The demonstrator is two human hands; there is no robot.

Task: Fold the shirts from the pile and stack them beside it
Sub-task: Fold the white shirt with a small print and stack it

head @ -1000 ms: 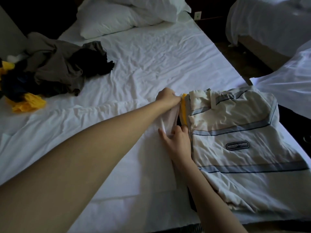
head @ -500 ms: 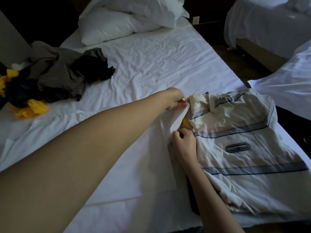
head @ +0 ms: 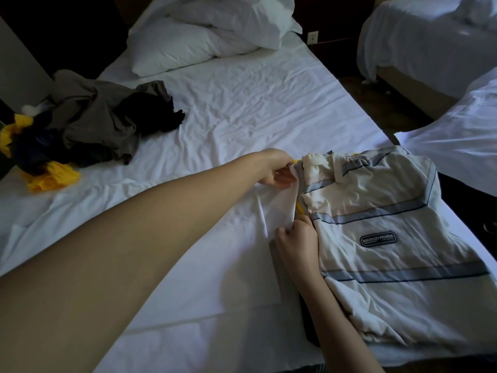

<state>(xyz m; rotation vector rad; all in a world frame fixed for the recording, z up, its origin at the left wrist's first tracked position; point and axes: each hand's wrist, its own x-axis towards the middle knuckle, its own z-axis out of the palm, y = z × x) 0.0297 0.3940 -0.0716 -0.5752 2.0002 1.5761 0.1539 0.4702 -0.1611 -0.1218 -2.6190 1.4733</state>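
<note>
White shirt: the white shirt (head: pixel 228 265) is lying mostly flat on the bed (head: pixel 255 103), near its front edge, with its right side being lifted just beside the striped shirt (head: pixel 376 211).
Left hand: the left hand (head: pixel 279 172) is pinching the raised far corner of the white shirt between thumb and fingers.
Right hand: the right hand (head: pixel 295 243) is gripping the same raised edge nearer the person, fingers curled round the cloth.
Striped shirt: it is lying folded, cream with blue bands and a dark badge, touching the white shirt's lifted edge.
Beneath it: a yellow edge (head: pixel 300 208) and a dark layer (head: pixel 309 329) are showing under the striped shirt.
Pile: the pile (head: pixel 94 125) of grey, black and yellow clothes is sitting well apart at the bed's left side.
Pillows: white pillows (head: pixel 188 47) are resting at the head of the bed.
</note>
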